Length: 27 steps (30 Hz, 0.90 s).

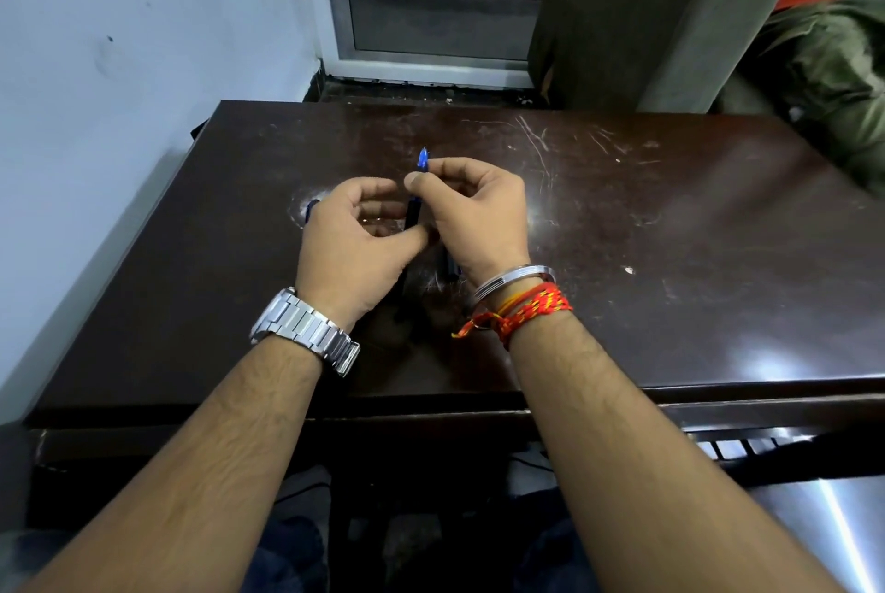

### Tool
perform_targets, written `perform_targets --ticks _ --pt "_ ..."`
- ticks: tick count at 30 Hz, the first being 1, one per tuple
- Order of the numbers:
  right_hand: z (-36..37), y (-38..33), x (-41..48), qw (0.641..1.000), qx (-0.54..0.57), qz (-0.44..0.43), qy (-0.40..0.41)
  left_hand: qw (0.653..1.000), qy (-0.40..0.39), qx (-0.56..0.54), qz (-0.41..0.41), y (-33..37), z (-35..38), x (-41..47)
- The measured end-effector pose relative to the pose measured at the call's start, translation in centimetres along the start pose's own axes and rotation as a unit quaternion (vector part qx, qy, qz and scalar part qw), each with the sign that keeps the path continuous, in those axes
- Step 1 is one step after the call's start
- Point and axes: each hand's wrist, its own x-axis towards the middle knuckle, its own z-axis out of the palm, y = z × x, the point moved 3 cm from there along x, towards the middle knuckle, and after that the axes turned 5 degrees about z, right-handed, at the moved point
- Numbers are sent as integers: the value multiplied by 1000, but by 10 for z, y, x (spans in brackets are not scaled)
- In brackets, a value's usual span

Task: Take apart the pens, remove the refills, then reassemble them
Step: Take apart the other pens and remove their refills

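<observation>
Both hands hold one blue pen (415,195) upright above the dark table (622,257). My right hand (474,219) pinches the pen near its blue pointed tip, which sticks up past the fingers. My left hand (354,238) grips the dark lower barrel between thumb and fingers. Another dark blue pen part (311,209) shows at the far side of my left hand; I cannot tell if the hand holds it or it lies on the table. More dark pen pieces (450,267) lie on the table under my right wrist, mostly hidden.
The table is scratched and its left edge runs along a white wall (119,66). A window frame (431,56) and a grey curtain (646,18) stand behind it. Someone's clothed body part (823,66) sits at the far right corner.
</observation>
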Motion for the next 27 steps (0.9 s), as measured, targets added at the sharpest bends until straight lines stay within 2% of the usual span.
perform_targets --ticks 4,8,12,17,21,27 --pt "1 0 -1 1000 17 4 -8 999 -20 -2 -28 -2 2 -1" --pt "1 -1 0 1000 7 -4 0 1000 7 16 -14 0 -1 -2" --pt "0 -2 -2 1000 24 2 -17 999 -16 -35 -36 3 5 -3" --pt "0 -3 -2 1000 6 -3 -11 999 6 32 -17 3 -3 -2" --pt "0 -3 -4 999 19 6 -27 998 -23 -34 -51 3 5 -3" --pt "0 -1 -1 1000 -1 2 -14 1000 1 6 -22 2 -1 -2"
